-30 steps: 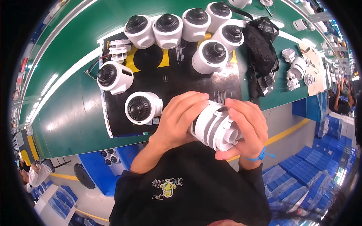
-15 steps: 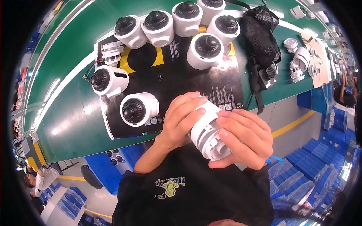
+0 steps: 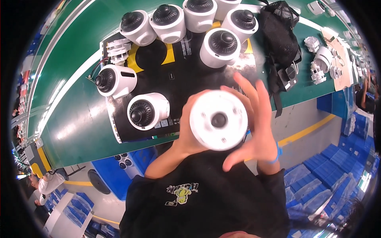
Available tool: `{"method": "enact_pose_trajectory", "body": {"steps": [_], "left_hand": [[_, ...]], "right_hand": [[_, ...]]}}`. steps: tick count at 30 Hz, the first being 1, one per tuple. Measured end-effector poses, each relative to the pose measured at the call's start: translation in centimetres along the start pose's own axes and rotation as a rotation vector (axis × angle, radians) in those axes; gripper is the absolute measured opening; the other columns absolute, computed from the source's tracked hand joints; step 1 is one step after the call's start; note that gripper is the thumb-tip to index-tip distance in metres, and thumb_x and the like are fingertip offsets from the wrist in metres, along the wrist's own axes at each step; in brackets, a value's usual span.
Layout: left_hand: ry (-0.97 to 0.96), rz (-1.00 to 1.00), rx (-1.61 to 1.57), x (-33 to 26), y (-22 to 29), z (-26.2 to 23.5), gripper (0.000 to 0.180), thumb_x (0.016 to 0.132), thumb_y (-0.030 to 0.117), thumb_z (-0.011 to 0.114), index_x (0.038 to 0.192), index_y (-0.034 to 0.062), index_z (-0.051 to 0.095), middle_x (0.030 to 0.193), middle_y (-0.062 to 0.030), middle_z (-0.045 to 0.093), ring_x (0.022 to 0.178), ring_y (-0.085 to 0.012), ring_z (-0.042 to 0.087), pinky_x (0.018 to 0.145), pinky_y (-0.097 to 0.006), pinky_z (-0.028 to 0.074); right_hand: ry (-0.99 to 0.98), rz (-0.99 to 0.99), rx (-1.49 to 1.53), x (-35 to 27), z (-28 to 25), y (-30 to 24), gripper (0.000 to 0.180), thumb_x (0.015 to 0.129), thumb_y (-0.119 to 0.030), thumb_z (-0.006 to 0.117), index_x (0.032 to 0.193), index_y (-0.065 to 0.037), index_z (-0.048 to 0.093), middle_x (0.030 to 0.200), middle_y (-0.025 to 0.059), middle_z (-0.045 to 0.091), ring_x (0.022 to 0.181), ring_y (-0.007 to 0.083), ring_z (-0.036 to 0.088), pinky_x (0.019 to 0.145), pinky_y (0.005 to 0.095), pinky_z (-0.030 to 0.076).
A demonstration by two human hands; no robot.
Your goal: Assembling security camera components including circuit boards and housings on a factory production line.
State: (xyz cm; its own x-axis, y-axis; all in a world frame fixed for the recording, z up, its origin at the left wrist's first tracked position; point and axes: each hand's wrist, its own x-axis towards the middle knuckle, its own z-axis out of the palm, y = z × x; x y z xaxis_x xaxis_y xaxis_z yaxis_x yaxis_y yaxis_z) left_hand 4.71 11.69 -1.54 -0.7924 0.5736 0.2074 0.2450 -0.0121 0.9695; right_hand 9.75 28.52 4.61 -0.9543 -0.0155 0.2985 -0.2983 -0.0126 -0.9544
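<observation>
My left hand (image 3: 186, 129) is wrapped round the side of a white round camera housing (image 3: 206, 125). Its flat circular end, with a dark hole in the middle, faces up toward me. Beside the housing's right side, my right hand (image 3: 258, 135) is open, thumb and fingers spread; some of its fingers are partly hidden behind the housing. Left of my hands, a white dome camera (image 3: 158, 107) with a black ribbed dome lies on its side on a black printed mat (image 3: 158, 81). Another dome camera (image 3: 224, 47) stands beyond my hands.
Several more dome cameras (image 3: 166, 22) line the mat's far side. White stacked parts (image 3: 118, 51) stand at its left. A black mesh bag (image 3: 279, 39) with a strap lies to the right, and loose white parts (image 3: 323, 59) sit farther right on the green table (image 3: 75, 135).
The housing has been turned so its flat round end faces up; its inner side showed before. My right hand has let go of it and spread its fingers.
</observation>
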Motion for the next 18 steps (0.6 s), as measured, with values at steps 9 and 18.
{"method": "enact_pose_trajectory", "body": {"steps": [9,18], "left_hand": [[0.183,0.015,-0.216,3.7,2.6,-2.8,0.128,0.057,0.076,0.068,0.144,-0.0023,0.014,0.146,-0.0167,0.02,0.132,-0.0291,0.027,0.105,-0.042,0.026],[-0.523,0.303,0.129,7.0,6.4,-4.2,0.048,0.096,0.037,0.041,0.114,-0.0033,0.059,0.119,-0.0212,0.055,0.112,-0.0386,0.051,0.093,-0.044,0.043]], "right_hand": [[-0.015,0.129,-0.179,0.2,-0.2,3.0,0.102,0.056,-0.029,0.09,0.137,0.002,0.036,0.132,0.0149,0.049,0.122,0.0237,0.048,0.102,0.0353,0.037],[0.004,0.202,0.053,-1.9,0.1,2.8,0.099,0.055,-0.027,0.091,0.134,0.003,0.039,0.127,0.0148,0.052,0.117,0.0238,0.052,0.099,0.0348,0.04]]}}
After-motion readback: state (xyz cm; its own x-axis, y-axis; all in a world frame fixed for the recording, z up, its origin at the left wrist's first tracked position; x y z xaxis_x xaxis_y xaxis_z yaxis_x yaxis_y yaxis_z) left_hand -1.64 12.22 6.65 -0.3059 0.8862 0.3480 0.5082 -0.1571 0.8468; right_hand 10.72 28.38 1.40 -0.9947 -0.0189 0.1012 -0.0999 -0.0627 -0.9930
